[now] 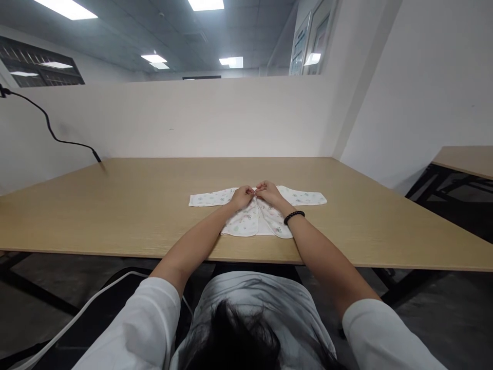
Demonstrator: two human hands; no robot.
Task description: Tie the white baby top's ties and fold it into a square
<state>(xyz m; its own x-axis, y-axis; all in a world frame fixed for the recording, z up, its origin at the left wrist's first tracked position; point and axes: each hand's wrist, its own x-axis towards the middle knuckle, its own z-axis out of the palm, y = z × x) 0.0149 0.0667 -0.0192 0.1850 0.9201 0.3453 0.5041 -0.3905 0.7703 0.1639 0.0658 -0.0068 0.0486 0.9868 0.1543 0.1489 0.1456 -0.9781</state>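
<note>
A small white printed baby shirt (246, 222) lies flat on the wooden table (115, 205), sleeves spread to left and right. My left hand (242, 197) and my right hand (269, 192) meet at its neckline, fingers curled and pinching the fabric at the front opening. A black bead bracelet (294, 216) circles my right wrist. Both forearms stretch over the table's near edge.
White partition walls (192, 118) close off the table at the back and right. A black cable (50, 128) hangs at the left and ends near the table's far left corner. Another desk (466, 159) stands at the right. A white cord (77, 318) runs below.
</note>
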